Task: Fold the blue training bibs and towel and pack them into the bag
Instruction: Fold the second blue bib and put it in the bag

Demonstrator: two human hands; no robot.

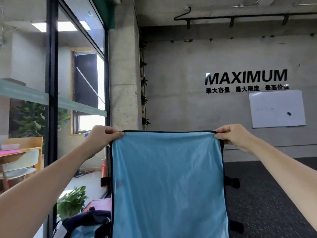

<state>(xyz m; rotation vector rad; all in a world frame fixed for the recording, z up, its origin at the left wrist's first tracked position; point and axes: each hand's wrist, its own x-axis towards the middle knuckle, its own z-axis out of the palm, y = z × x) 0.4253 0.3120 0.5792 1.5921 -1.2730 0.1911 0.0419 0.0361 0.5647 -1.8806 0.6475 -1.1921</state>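
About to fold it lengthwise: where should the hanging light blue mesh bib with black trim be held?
Probably at its two top corners, where the black-trimmed upper edge ends. The left hand and right hand each pinch a corner from its outer side, so the light blue mesh bib hangs flat with its top edge taut, ready to bring the corners together.

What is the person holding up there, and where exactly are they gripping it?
A blue training bib, held up and spread flat. The left hand pinches its top left corner and the right hand its top right corner, along the dark-trimmed upper edge.
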